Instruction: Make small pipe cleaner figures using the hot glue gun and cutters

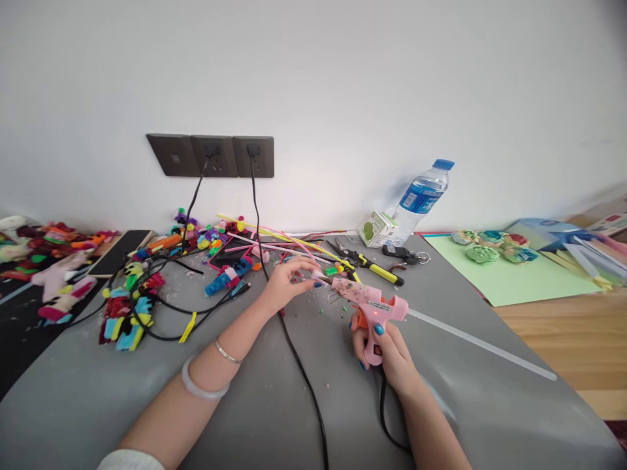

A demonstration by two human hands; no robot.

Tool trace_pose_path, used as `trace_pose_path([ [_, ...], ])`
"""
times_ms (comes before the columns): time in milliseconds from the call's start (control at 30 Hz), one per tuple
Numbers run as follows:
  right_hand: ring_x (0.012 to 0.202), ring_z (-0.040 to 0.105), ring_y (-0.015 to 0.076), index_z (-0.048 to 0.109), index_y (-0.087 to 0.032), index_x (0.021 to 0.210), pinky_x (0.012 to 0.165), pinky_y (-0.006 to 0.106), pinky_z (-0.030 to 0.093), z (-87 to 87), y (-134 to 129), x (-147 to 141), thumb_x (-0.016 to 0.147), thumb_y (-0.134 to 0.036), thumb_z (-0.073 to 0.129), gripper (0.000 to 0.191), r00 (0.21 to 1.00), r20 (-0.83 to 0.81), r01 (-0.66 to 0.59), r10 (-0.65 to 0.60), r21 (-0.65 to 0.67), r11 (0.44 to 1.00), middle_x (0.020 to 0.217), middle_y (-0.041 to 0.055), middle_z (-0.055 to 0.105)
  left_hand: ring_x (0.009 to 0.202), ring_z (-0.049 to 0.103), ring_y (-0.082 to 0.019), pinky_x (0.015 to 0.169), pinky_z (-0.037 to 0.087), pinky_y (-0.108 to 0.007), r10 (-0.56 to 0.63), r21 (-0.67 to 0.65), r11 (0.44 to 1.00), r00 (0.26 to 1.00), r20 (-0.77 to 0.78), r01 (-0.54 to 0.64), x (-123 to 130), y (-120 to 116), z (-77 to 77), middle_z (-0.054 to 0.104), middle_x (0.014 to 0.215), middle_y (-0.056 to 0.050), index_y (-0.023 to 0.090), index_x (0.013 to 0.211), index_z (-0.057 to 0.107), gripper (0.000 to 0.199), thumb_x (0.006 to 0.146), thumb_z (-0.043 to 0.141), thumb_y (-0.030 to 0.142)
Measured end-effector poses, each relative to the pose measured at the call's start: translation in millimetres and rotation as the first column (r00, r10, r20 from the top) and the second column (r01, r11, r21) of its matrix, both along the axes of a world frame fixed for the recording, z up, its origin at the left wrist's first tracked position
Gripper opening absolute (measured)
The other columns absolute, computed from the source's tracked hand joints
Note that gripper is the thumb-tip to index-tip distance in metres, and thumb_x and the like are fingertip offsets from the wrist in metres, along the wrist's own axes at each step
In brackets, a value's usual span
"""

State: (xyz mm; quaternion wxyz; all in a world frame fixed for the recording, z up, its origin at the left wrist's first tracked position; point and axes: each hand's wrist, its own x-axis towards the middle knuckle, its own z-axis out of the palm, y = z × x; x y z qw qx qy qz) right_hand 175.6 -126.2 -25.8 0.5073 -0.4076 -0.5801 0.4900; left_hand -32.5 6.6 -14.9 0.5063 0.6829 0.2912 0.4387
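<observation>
Pinches small pale piece [317,277] in left hand [287,286] at frame centre; just right, grips pink glue gun [377,316] in right hand [388,352], aiming nozzle [329,281] left at piece, with long axis slanting down rightward; cannot tell contact.

Left grip [288,282] in a fingertip pinch, right grip [389,346] tightly curled, both forearms [196,385] outstretched.

The pink glue gun [365,295] pointed left, barrel speckled with residue, red light aglow on its side; out the back ran a long, translucent glue stick [482,344]; and right up by the nozzle sat a small pale piece [319,277], pinched, its shape half hidden
</observation>
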Motion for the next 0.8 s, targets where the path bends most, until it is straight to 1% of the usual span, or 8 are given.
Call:
trace_pose_path([
  [233, 0.043, 0.037, 0.0125, 0.056, -0.018, 0.091, 0.050, 0.028, 0.034, -1.3, -1.3, -0.5, 0.100, -0.058, 0.038, 0.045, 1.000, 0.012, 0.029, -0.029, -0.010, 1.000, 0.042, -0.0027, 0.054, 0.111, 0.063, -0.025, 0.081, 0.046, -0.031, -0.004, 0.005, 1.000, 1.000, 0.006, 0.004, 0.9, -0.5, 0.6, 0.071, 0.115, -0.013, 0.018, 0.089, 0.075, 0.019, 0.074, 0.078, 0.030],
  [533, 0.042, 0.035, 0.0120, 0.054, -0.020, 0.088, 0.048, 0.027, 0.033, -1.2, -1.5, -0.8, 0.098, -0.061, 0.041, 0.045, 0.999, -0.011, 0.039, -0.040, -0.041, 0.998, 0.043, -0.0024, 0.054, 0.114, 0.061, -0.026, 0.083, 0.046, -0.031, -0.011, -0.022, 1.000, 0.998, 0.069, 0.013, 0.1, 0.0, 0.0, 0.070, 0.116, -0.012, 0.019, 0.091, 0.074, 0.018, 0.075, 0.077, 0.026],
  [633, 0.042, 0.036, 0.0114, 0.053, -0.020, 0.088, 0.048, 0.027, 0.033, -2.6, -1.7, -0.3, 0.098, -0.061, 0.042, 0.044, 0.999, -0.014, 0.039, -0.039, -0.037, 0.999, 0.043, -0.0027, 0.054, 0.114, 0.061, -0.026, 0.085, 0.045, -0.032, -0.002, -0.030, 1.000, 0.996, 0.088, 0.005, -0.2, 0.6, -1.0, 0.069, 0.116, -0.012, 0.019, 0.092, 0.074, 0.018, 0.076, 0.077, 0.028],
  [800, 0.041, 0.035, 0.0111, 0.052, -0.020, 0.087, 0.047, 0.026, 0.031, -4.2, -1.1, 0.3, 0.098, -0.061, 0.042, 0.044, 0.999, -0.014, 0.037, -0.037, -0.043, 0.998, 0.043, -0.0028, 0.054, 0.114, 0.060, -0.026, 0.089, 0.046, -0.033, 0.017, -0.037, 0.999, 0.992, 0.122, -0.012, -0.3, -0.1, 0.3, 0.067, 0.118, -0.012, 0.019, 0.092, 0.075, 0.023, 0.075, 0.079, 0.034],
])
